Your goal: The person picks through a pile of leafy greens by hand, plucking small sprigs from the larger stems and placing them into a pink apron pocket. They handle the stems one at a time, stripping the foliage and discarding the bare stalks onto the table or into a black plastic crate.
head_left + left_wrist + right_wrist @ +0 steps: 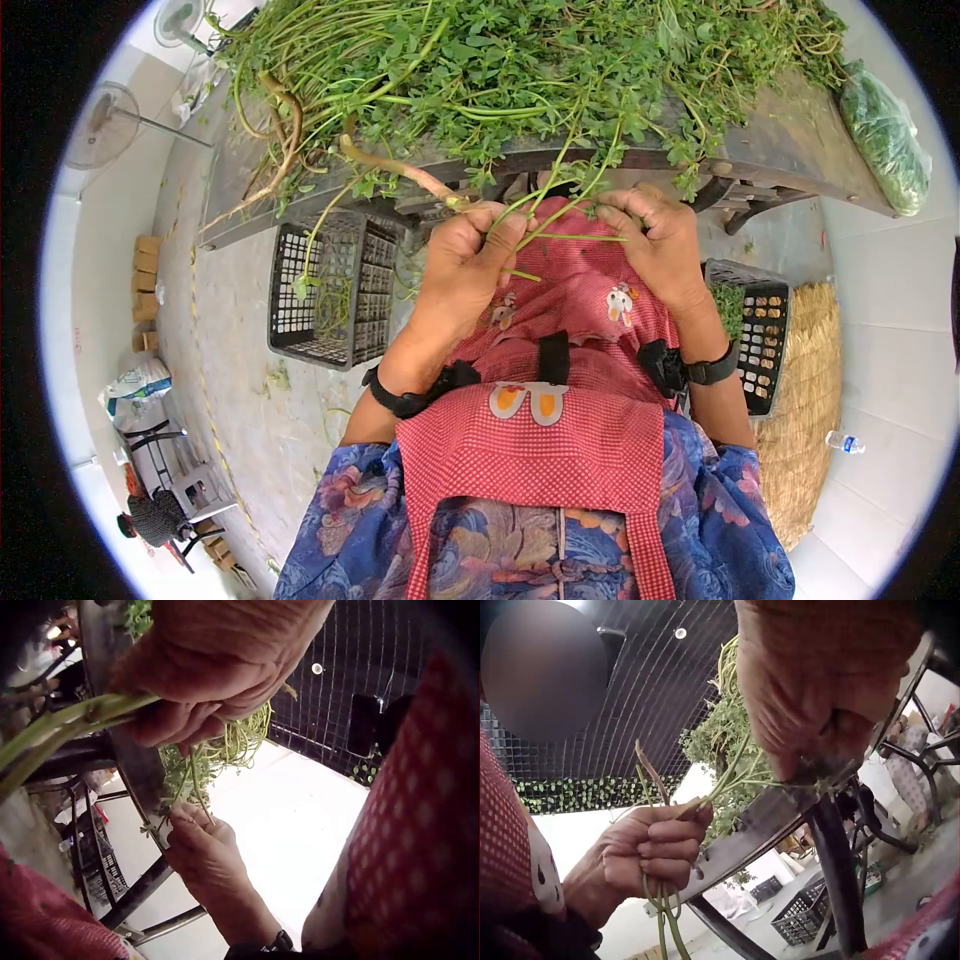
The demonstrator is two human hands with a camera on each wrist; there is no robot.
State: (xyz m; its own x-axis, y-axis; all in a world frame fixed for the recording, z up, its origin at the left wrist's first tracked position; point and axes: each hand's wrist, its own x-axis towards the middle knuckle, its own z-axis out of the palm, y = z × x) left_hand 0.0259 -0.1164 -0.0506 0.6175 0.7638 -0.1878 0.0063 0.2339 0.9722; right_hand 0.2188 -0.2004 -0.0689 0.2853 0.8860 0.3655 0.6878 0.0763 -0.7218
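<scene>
In the head view my left hand (465, 255) grips a small bunch of long green stems (580, 237). Their cut-looking ends stick out past the fingers. A thick pinkish stem (405, 172) runs from this fist up to the table edge. My right hand (660, 240) is a short way to the right, its thumb and fingertips pinching a thin leafy stem from the bunch. Thin stems span the gap between both hands in the right wrist view, where the left hand's fingers (667, 851) curl round the bunch. Both hands are above the lap, before the table.
A large heap of leafy greens (560, 70) covers the table (790, 130). Black crates stand on the floor at left (375, 290) and right (765, 345), both with greens inside. A plastic bag of greens (885, 140) lies at the table's right end. A water bottle (845, 442) is at far right.
</scene>
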